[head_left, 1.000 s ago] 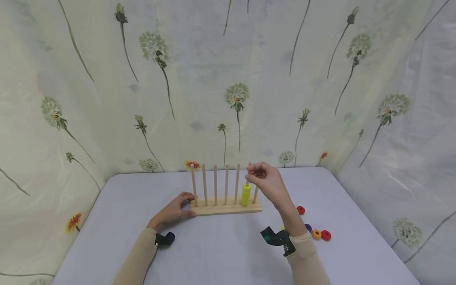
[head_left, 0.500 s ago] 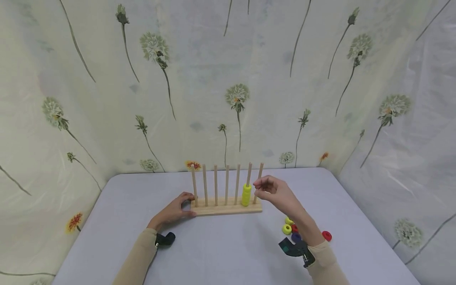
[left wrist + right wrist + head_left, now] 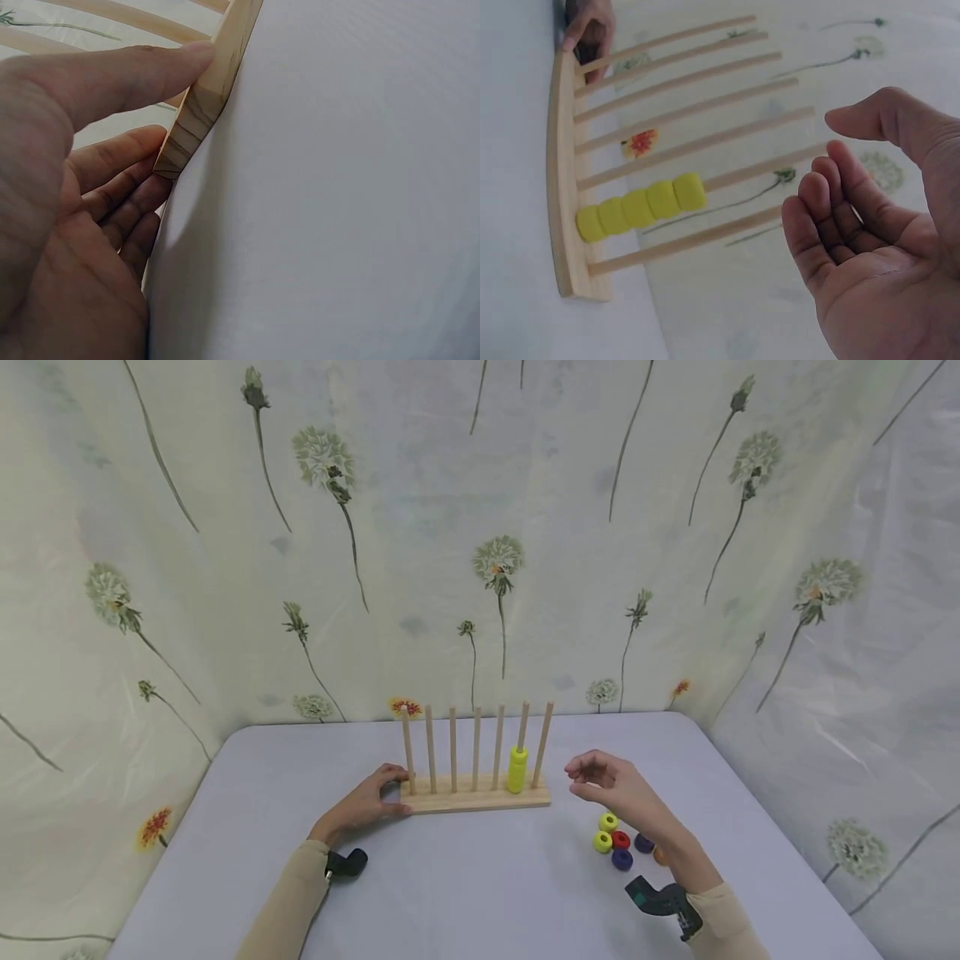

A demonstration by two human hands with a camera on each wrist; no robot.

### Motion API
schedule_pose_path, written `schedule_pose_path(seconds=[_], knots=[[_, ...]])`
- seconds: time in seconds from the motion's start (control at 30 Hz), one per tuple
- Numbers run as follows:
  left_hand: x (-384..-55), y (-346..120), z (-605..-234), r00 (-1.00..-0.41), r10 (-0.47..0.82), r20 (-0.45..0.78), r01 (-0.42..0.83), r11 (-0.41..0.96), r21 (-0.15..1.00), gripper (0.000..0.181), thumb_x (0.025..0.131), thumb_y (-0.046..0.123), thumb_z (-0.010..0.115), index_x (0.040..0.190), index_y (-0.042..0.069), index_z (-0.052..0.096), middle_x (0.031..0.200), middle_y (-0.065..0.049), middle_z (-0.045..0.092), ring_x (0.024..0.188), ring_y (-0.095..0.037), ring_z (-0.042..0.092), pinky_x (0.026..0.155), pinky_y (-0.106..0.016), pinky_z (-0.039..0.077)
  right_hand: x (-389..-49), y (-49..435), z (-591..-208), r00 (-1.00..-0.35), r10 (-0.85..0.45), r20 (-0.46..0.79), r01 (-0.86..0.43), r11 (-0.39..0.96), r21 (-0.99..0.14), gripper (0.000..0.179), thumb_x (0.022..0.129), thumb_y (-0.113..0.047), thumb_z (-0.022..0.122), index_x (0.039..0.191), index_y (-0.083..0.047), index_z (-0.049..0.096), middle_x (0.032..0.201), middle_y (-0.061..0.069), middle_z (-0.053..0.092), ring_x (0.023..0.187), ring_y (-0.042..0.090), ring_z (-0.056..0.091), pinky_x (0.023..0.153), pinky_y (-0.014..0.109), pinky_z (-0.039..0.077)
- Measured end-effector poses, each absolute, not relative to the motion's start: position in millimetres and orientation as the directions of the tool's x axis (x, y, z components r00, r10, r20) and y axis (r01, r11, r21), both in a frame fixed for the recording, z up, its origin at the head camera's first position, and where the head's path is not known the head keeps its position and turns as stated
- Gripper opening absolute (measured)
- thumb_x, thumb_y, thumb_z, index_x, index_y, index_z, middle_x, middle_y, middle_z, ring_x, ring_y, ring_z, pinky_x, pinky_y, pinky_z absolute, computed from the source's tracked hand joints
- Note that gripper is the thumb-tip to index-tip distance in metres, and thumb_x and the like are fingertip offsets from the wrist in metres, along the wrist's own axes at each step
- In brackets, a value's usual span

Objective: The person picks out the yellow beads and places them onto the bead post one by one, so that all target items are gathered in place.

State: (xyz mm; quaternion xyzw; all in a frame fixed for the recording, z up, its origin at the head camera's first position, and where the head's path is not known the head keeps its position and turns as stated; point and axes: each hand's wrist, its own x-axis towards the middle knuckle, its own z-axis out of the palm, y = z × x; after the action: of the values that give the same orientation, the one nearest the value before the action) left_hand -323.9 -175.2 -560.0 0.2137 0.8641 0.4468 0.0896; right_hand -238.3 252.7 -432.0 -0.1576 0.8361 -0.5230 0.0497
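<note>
A wooden peg rack (image 3: 476, 803) with a row of upright pegs stands on the table. At its left end my left hand (image 3: 366, 802) holds the base; in the left wrist view the thumb (image 3: 161, 75) presses the front face and the fingers lie behind. Yellow beads (image 3: 517, 770) are stacked on the second peg from the right; the other pegs are bare. To the right of the rack my right hand (image 3: 622, 789) hovers with loosely bent fingers, thumb and fingertips apart. The right wrist view shows nothing between them, with several yellow beads (image 3: 637, 208) beyond.
Loose beads lie on the table at right: a yellow bead (image 3: 602, 842), a red bead (image 3: 620, 841), a purple bead (image 3: 622, 860) and others. An orange bead (image 3: 661, 856) is partly covered by the right forearm. A flowered curtain (image 3: 420, 568) hangs behind the table.
My right hand has moved from the top of the yellow-bead peg rightward and down, away from the rack, uncovering the rightmost peg and several loose beads. My left hand stays on the base.
</note>
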Motion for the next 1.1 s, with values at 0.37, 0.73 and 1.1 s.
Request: schedule_pose_path(seconds=[0.37,0.73,1.1], knots=[[-325,-176,-562,-0.890,0.456,0.029,0.283,0.501,0.818,0.066,0.077,0.032,0.081,0.132,0.007,0.055,0.139,-0.008,0.045,0.139,-0.034,0.033,0.114,-0.056,0.025,-235,288,-457,-0.963,-0.270,0.023,-0.145,0.443,-0.885,0.036,0.088,-0.026,0.071,0.114,-0.005,0.057,0.114,0.013,0.058,0.099,0.013,0.061,0.083,0.025,0.055],[-323,-175,-561,-0.896,0.443,0.027,0.271,0.498,0.824,0.064,0.076,0.030,0.082,0.131,0.007,0.056,0.140,-0.009,0.045,0.139,-0.035,0.033,0.113,-0.057,0.025,-236,324,-482,-0.979,-0.202,0.013,-0.111,0.482,-0.869,0.034,0.090,-0.021,0.068,0.116,-0.003,0.056,0.118,0.020,0.059,0.098,0.005,0.062,0.083,0.016,0.051],[-322,-173,-559,-0.904,0.427,0.023,0.272,0.532,0.802,0.066,0.076,0.030,0.082,0.131,0.006,0.056,0.140,-0.009,0.045,0.139,-0.034,0.035,0.113,-0.056,0.026,-241,338,-501,-0.995,-0.085,-0.054,-0.004,0.575,-0.818,0.038,0.092,-0.022,0.066,0.122,-0.001,0.055,0.119,0.016,0.062,0.105,0.020,0.062,0.084,0.018,0.051]])
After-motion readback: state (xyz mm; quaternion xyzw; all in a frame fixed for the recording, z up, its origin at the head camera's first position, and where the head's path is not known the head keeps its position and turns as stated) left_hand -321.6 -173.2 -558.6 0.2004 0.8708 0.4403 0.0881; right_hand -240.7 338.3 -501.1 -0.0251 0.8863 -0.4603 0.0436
